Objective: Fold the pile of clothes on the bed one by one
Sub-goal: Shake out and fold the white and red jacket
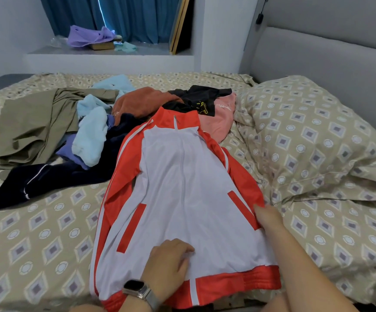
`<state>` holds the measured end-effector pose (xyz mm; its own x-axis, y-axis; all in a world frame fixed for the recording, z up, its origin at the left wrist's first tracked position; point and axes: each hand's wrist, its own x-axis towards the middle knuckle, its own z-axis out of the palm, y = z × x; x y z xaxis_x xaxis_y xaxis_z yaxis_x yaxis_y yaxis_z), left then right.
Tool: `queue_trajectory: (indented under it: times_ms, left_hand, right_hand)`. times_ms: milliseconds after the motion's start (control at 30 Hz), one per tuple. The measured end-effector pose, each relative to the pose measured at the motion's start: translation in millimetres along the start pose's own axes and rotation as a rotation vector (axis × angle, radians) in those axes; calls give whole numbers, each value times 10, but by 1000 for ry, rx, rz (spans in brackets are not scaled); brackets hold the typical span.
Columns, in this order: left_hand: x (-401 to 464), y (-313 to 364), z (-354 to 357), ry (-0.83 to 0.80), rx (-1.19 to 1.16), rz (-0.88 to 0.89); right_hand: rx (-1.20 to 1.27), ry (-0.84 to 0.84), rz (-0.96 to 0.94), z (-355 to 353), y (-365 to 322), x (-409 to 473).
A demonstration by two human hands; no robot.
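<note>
A red and white zip jacket (pixel 182 188) lies flat and front up on the bed (pixel 47 233), collar away from me. My left hand (pixel 169 264), with a watch on its wrist, rests on the white front near the hem, fingers loosely bent. My right hand (pixel 267 218) touches the jacket's right edge by the red sleeve; its fingertips are hidden in the fabric. Behind the jacket lies the pile of clothes (pixel 97 131): a dark navy garment, light blue and purple pieces, an olive one, a rust one, a black one and a pink one.
A crumpled duvet (pixel 317 154) in the same pattern as the sheet bulges at the right. A grey headboard (pixel 328 55) runs along the far right. A ledge (pixel 106 50) under blue curtains holds a purple bag and small items.
</note>
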<state>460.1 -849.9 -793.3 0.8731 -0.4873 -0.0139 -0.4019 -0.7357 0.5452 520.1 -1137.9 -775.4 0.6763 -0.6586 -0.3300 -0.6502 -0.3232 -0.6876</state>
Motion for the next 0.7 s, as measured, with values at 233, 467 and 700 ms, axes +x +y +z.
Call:
queue_trajectory:
  times_ms: [233, 467, 700]
  left_hand:
    - [387, 0, -36, -76, 111, -61]
    - [661, 448, -188, 13, -1319, -558]
    - [608, 442, -9, -51, -1256, -575]
  right_hand:
    - [408, 413, -539, -493, -741, -337]
    - [20, -379, -773, -238, -822, -808]
    - [-465, -1066, -248, 105, -603, -924]
